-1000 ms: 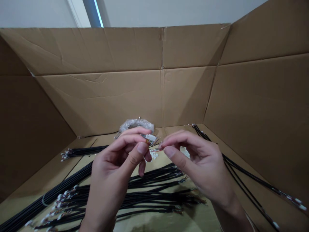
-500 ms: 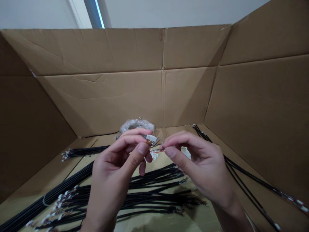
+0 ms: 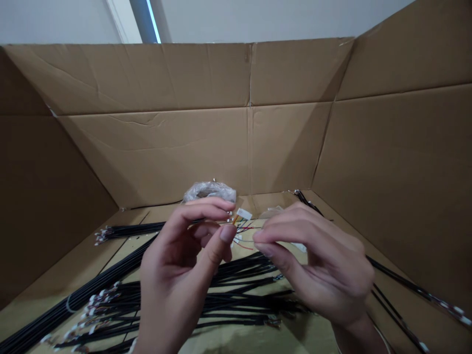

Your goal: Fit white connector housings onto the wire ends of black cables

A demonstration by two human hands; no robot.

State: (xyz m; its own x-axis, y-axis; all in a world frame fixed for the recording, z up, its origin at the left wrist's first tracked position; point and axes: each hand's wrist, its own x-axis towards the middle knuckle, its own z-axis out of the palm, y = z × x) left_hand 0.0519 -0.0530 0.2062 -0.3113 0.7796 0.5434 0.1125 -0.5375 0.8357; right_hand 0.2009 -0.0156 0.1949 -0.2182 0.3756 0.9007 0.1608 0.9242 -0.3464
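Thumb and fingers of my left hand (image 3: 188,260) pinch a small bunch of thin coloured wires. A white connector (image 3: 244,214) with an orange wire stands up just beyond the thumb tip. Loose wire ends, one of them red (image 3: 245,247), fan out to the right. My right hand (image 3: 313,255) is closed in a pinch on a thin grey wire (image 3: 247,240) that runs across from the left hand. Below both hands lie black cables (image 3: 236,300), their ends showing bare coloured wires on the right and white connectors (image 3: 92,307) on the left.
Cardboard walls (image 3: 165,142) rise at the back and both sides. A clear plastic bag (image 3: 210,191) sits by the back wall. A tied black cable bundle (image 3: 70,302) lies at left, more cables (image 3: 136,229) behind it. Other black cables (image 3: 398,280) run along the right.
My right hand has moved slightly right and now pinches a grey wire instead of the red-orange one. The white connector has shifted right and tilted in my left hand.
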